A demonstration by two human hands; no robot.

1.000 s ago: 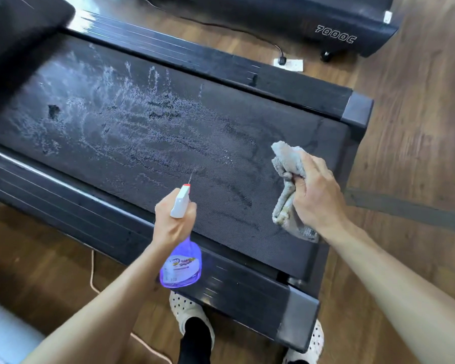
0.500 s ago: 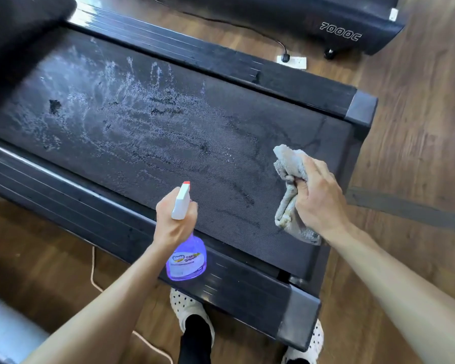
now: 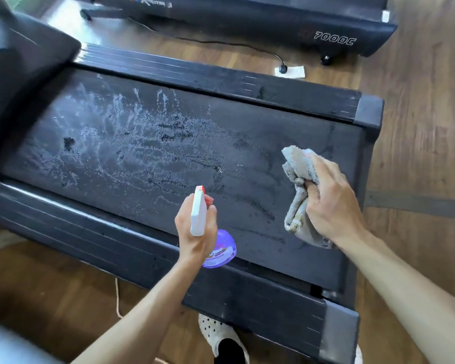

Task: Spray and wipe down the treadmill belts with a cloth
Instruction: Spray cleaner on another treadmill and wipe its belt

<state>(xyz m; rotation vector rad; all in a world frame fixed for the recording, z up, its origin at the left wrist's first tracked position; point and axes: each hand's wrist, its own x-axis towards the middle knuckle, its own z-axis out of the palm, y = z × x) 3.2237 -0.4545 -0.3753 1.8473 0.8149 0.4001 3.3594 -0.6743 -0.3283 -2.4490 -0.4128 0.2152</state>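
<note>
A black treadmill belt (image 3: 168,132) stretches across the view, speckled with white spray foam over its left and middle parts. My left hand (image 3: 193,232) grips a purple spray bottle (image 3: 218,248) with a white and red trigger head, held over the near side rail and aimed at the belt. My right hand (image 3: 331,203) holds a bunched grey cloth (image 3: 297,179) just above the belt's right end; whether the cloth touches the belt is unclear.
The near side rail (image 3: 95,232) and far side rail (image 3: 221,82) frame the belt. A second treadmill (image 3: 273,19) stands behind, its black cable running to a white floor socket (image 3: 290,71). My feet in white shoes (image 3: 218,334) stand on the wooden floor.
My left hand has tilted the spray bottle more steeply toward the belt. The cloth in my right hand stays at the belt's right end. My head has shifted slightly.
</note>
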